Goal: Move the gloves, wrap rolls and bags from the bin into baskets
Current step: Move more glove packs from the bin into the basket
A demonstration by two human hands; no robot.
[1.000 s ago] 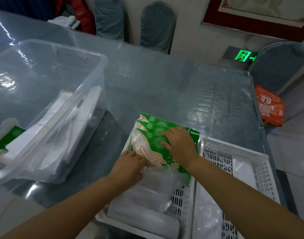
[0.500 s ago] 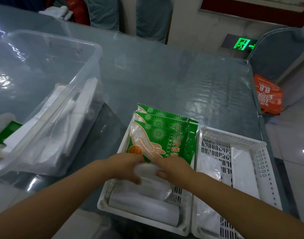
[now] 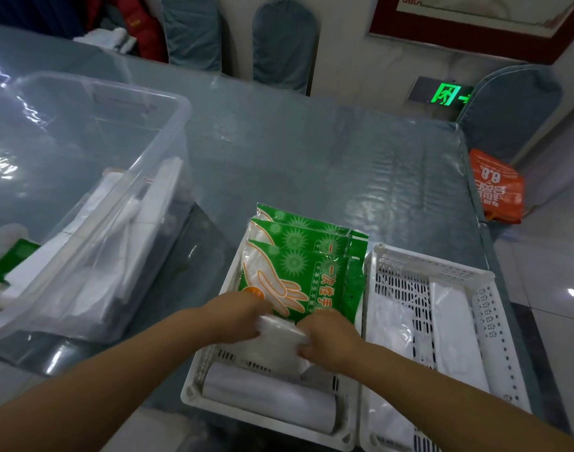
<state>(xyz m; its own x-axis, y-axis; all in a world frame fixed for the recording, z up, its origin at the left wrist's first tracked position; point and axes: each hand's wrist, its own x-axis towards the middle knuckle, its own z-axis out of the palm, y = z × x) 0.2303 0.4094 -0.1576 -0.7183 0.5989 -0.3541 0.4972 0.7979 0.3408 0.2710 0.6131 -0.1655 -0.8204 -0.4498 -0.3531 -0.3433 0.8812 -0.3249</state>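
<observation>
Two green glove packs (image 3: 303,262) lie stacked at the far end of the left white basket (image 3: 194,383). Just below them, my left hand (image 3: 236,316) and my right hand (image 3: 331,337) grip the two ends of a clear plastic wrap roll (image 3: 279,340) inside that basket. A larger white roll (image 3: 266,399) lies at the basket's near end. The right white basket (image 3: 494,324) holds white folded bags (image 3: 455,337). The clear bin (image 3: 168,141) on the left contains white bags (image 3: 93,256) and a green pack (image 3: 5,262).
Everything stands on a table under a glossy blue-grey plastic cover (image 3: 311,151). Covered chairs (image 3: 284,44) line the far edge and right corner. An orange bag (image 3: 497,187) lies on the floor to the right, beyond the table edge.
Both hands left the green glove packs and drew back toward me onto the clear roll. The glove packs now lie uncovered in the left basket.
</observation>
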